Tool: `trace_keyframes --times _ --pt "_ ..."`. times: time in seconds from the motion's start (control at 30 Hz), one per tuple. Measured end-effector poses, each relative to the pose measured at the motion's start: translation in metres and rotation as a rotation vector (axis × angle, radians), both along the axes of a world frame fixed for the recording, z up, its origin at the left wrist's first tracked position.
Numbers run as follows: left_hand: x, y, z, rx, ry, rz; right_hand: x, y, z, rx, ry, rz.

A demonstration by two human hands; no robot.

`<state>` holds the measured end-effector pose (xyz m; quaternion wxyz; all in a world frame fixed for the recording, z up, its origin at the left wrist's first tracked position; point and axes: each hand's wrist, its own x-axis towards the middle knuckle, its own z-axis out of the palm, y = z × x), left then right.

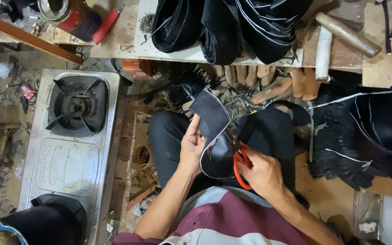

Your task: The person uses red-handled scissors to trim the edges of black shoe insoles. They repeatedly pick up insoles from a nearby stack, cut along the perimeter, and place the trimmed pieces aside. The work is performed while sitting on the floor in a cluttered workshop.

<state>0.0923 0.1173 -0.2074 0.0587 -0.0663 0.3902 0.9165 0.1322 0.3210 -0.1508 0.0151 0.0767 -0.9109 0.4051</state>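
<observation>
Trimming underway: left hand (192, 146) grips the dark shoe piece (213, 131), right hand (262, 174) clamps orange-handled scissors (240, 159); next cut likely needs steady edge-following.

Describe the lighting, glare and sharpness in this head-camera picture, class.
Head view: light is soft and even on the left hand and right hand; mild glare on the steel stove; the dark fabric piece loses detail in shadow; the frame's edges look slightly stretched.
</observation>
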Motion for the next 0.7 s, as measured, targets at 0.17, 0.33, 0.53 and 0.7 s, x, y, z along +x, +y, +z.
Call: trace_keyframes --times 0.17,0.33,0.53,0.7 --pt "-0.002 -0.001 0.012 0.012 -0.006 0.001 0.002 0.000 -0.011 -0.296 -0.501 -0.137" --pt "0.008 0.012 -0.006 0.151 -0.027 -0.053 -0.005 0.001 -0.015 -0.749 -0.600 -0.136" --pt "0.010 0.007 -0.037 0.107 -0.110 0.065 -0.016 0.004 -0.010 -0.578 -0.538 -0.155" --pt "0.007 -0.007 -0.012 0.109 -0.054 -0.085 -0.018 0.017 -0.007 -0.328 -0.255 0.006"
